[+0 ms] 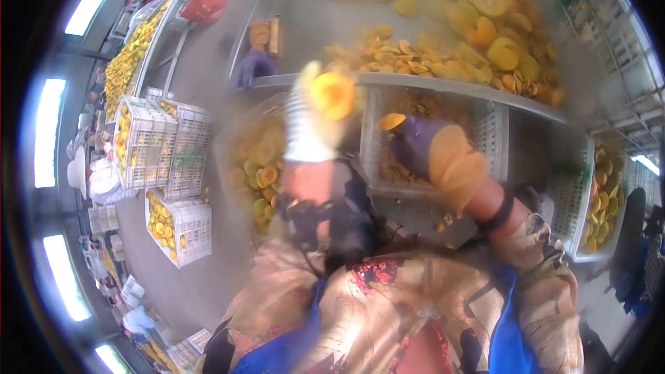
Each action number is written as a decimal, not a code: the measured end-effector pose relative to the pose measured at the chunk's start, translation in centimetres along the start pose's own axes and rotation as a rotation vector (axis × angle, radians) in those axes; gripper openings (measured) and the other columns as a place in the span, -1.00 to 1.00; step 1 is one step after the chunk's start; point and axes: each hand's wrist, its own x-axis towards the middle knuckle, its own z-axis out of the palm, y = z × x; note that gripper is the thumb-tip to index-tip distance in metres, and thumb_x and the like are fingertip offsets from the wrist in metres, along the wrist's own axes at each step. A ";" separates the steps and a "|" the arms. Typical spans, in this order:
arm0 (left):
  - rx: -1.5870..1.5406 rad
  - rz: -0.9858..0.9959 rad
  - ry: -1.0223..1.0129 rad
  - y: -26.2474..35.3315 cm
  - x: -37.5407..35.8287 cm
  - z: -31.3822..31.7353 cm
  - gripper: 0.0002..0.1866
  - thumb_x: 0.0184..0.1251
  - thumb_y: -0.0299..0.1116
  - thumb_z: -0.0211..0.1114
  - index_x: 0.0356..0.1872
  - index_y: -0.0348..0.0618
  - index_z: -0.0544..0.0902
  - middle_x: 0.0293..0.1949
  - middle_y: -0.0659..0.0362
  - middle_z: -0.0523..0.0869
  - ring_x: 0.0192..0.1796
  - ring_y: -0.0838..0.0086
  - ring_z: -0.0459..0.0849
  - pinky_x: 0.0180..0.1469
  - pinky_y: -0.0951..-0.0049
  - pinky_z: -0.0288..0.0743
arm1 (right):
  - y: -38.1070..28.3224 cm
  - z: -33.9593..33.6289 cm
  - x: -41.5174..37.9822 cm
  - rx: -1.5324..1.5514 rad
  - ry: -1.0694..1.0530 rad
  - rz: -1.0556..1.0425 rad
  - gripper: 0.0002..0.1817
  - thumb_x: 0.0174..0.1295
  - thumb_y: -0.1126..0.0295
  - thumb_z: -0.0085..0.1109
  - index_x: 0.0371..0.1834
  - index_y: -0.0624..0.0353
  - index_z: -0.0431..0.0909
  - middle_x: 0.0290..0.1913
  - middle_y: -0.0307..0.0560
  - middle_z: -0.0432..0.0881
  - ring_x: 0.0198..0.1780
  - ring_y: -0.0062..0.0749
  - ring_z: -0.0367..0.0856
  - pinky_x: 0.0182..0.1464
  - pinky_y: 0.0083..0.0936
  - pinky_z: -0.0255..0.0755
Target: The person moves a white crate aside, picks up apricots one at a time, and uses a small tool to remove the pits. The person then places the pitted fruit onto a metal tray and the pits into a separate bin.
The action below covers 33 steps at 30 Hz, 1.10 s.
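My left hand [305,116], in a pale striped glove, is raised near the edge of the metal table. Its fingers grip a halved yellow peach [332,95], cut face up with a hollow in the middle. My right hand [418,144], in a purple glove with a tan cuff, hangs above a white crate [500,140] holding peach scraps. A thin orange-yellow peach piece [391,122] shows at its fingertips. The fingers look closed, though blur hides any tool among them.
Cut peaches [485,41] are heaped on the metal table [298,0]. A crate of peaches [263,187] stands below my left arm, another peach crate [589,215] at the right. A purple glove [256,66] lies by the table corner. Stacked crates [176,145] stand left.
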 end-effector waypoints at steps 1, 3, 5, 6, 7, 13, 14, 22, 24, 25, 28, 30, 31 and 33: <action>0.086 0.040 -0.053 2.5 -2.2 -1.7 -0.67 0.37 -0.03 0.22 -0.20 -0.11 0.62 -0.32 0.09 0.69 -0.27 0.23 0.67 -0.25 0.33 0.57 | 0.6 -0.2 0.3 -0.029 -0.121 0.062 -0.74 0.28 0.18 0.14 -0.15 0.13 0.56 -0.36 0.11 0.67 -0.44 0.06 0.62 -0.40 -0.14 0.49; 0.630 0.371 0.277 6.3 -3.9 -7.1 -0.64 0.38 -0.11 0.29 -0.06 -0.23 0.67 -0.21 0.10 0.75 -0.26 0.37 0.71 -0.19 0.35 0.62 | -1.8 -6.6 0.1 0.138 -0.514 0.509 -0.63 0.32 0.05 0.10 -0.20 0.17 0.58 -0.47 0.11 0.65 -0.46 -0.03 0.64 -0.42 -0.21 0.48; 1.004 0.458 0.388 9.2 -5.6 -8.3 -0.62 0.38 -0.17 0.31 0.03 -0.25 0.67 -0.09 0.12 0.72 -0.08 0.46 0.66 -0.02 0.52 0.54 | -3.3 -10.4 -0.3 0.270 -0.511 0.587 -0.60 0.33 0.02 0.09 -0.20 0.19 0.58 -0.53 0.07 0.62 -0.48 -0.13 0.64 -0.45 -0.27 0.47; 1.182 0.534 0.387 10.2 -5.3 -8.4 -0.60 0.39 -0.14 0.29 0.04 -0.26 0.66 -0.09 0.11 0.73 -0.09 0.44 0.67 -0.01 0.46 0.54 | -3.7 -11.1 -0.4 0.413 -0.547 0.673 -0.57 0.34 0.00 0.08 -0.20 0.21 0.58 -0.58 0.04 0.60 -0.50 -0.22 0.64 -0.47 -0.32 0.45; 1.268 0.611 0.352 10.6 -4.5 -8.3 -0.61 0.38 -0.14 0.29 0.02 -0.26 0.67 -0.09 0.10 0.74 -0.09 0.44 0.67 -0.01 0.43 0.54 | -3.3 -10.8 -0.2 0.407 -0.538 0.665 -0.57 0.34 0.00 0.08 -0.20 0.21 0.58 -0.58 0.04 0.60 -0.50 -0.22 0.64 -0.47 -0.32 0.45; 1.653 0.913 0.052 8.2 9.2 4.5 -0.66 0.33 -0.16 0.23 -0.07 -0.20 0.71 -0.17 -0.06 0.75 -0.16 0.11 0.73 -0.02 0.26 0.55 | -0.5 -10.2 -0.8 0.636 -0.399 0.665 -0.63 0.31 0.09 0.16 -0.24 0.24 0.59 -0.61 -0.07 0.56 -0.64 -0.41 0.52 -0.54 -0.43 0.40; 1.690 0.985 -0.014 7.5 12.7 6.1 -0.67 0.34 -0.17 0.19 -0.05 -0.16 0.71 -0.18 -0.07 0.75 -0.15 0.03 0.72 0.00 0.22 0.55 | 0.3 -9.8 -0.5 0.629 -0.393 0.665 -0.63 0.31 0.09 0.16 -0.24 0.24 0.59 -0.61 -0.07 0.56 -0.64 -0.41 0.52 -0.54 -0.43 0.40; 2.038 0.744 0.043 3.6 25.1 11.4 -0.55 0.15 -0.26 0.30 0.11 -0.04 0.61 -0.01 -0.10 0.69 0.06 -0.01 0.65 0.18 0.14 0.49 | 2.9 -8.6 -1.3 0.299 -0.153 0.506 -0.80 0.17 0.26 0.18 -0.29 0.16 0.58 -0.37 0.19 0.61 -0.29 0.19 0.57 -0.25 -0.12 0.44; 2.042 0.751 0.061 3.9 22.8 11.7 -0.59 0.16 -0.29 0.27 0.08 -0.08 0.62 -0.01 -0.05 0.70 -0.01 0.04 0.69 0.13 0.16 0.55 | 3.8 -8.0 -1.5 0.369 -0.104 0.418 -0.81 0.17 0.30 0.17 -0.24 0.16 0.58 -0.34 0.19 0.60 -0.26 0.17 0.57 -0.23 -0.13 0.44; 1.693 0.559 -0.021 4.3 21.5 11.4 -0.60 0.17 -0.29 0.26 0.07 -0.12 0.61 -0.02 -0.03 0.70 -0.08 0.10 0.70 0.07 0.18 0.58 | 4.0 -7.7 -1.7 0.441 -0.060 0.326 -0.82 0.17 0.35 0.16 -0.20 0.16 0.58 -0.30 0.19 0.60 -0.23 0.14 0.56 -0.22 -0.13 0.44; 0.677 0.198 -0.290 4.5 15.5 9.0 -0.59 0.18 -0.35 0.17 0.06 -0.29 0.58 -0.15 0.04 0.69 -0.21 0.34 0.67 -0.19 0.30 0.61 | 4.2 -7.8 -2.2 -0.083 0.256 -0.040 -0.77 0.19 0.42 0.12 -0.08 0.16 0.55 -0.24 0.16 0.58 -0.16 0.09 0.55 -0.20 -0.14 0.43; 0.224 -0.008 -0.430 2.8 10.2 7.8 -0.56 0.24 -0.22 0.22 0.06 -0.31 0.55 -0.16 0.04 0.69 -0.26 0.32 0.65 -0.17 0.27 0.62 | 4.1 -7.5 -1.7 0.221 0.245 0.130 -0.75 0.20 0.43 0.10 -0.04 0.15 0.53 -0.22 0.15 0.56 -0.13 0.07 0.54 -0.19 -0.14 0.44; 0.227 -0.019 -0.417 2.0 7.2 7.7 -0.56 0.24 -0.22 0.22 0.06 -0.31 0.55 -0.16 0.04 0.69 -0.26 0.32 0.65 -0.17 0.27 0.62 | 4.0 -7.2 -1.4 0.516 0.229 0.297 -0.72 0.22 0.43 0.08 0.00 0.14 0.51 -0.21 0.15 0.55 -0.11 0.06 0.54 -0.19 -0.14 0.44; -0.053 -0.171 -0.404 0.2 2.5 7.9 -0.62 0.27 -0.23 0.23 0.01 -0.28 0.57 -0.18 0.06 0.67 -0.20 0.31 0.65 -0.13 0.27 0.61 | 2.6 -7.8 -0.9 0.524 0.226 0.266 -0.74 0.25 0.40 0.08 0.00 0.16 0.51 -0.22 0.15 0.54 -0.13 0.07 0.54 -0.19 -0.14 0.45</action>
